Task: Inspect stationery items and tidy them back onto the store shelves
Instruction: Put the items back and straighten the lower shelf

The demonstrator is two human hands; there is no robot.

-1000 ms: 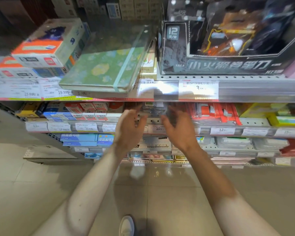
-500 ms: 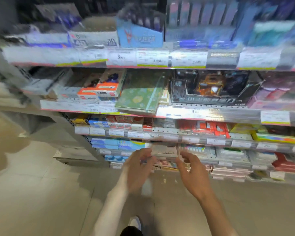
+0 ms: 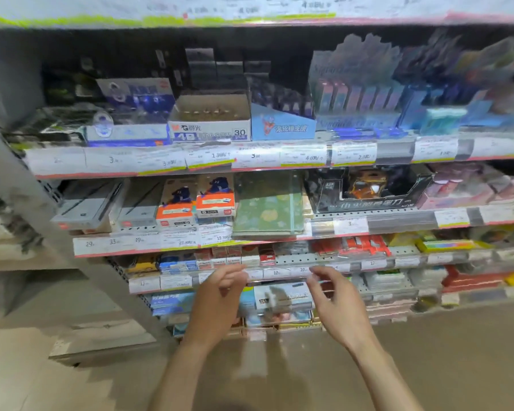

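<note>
My left hand [image 3: 217, 304] and my right hand [image 3: 336, 307] are raised side by side in front of the lower store shelves, fingers apart and slightly curled, nothing visibly in either. Between them, further back on a low shelf, lies a white and blue box [image 3: 282, 295], blurred. A green flowered notebook [image 3: 267, 209] with an elastic band rests on the middle shelf above the hands, sticking out over the price rail [image 3: 398, 221].
Orange and white boxes [image 3: 196, 203] and grey flat cases [image 3: 86, 206] sit left of the notebook. A black display box [image 3: 368, 191] stands to its right. A white eraser carton [image 3: 211, 120] is one shelf higher. Tiled floor [image 3: 72, 366] lies below.
The view has pulled back and tilted up, so more shelves show. Both hands have drawn away from the shelf under the notebook and now hang lower, in front of the low shelves.
</note>
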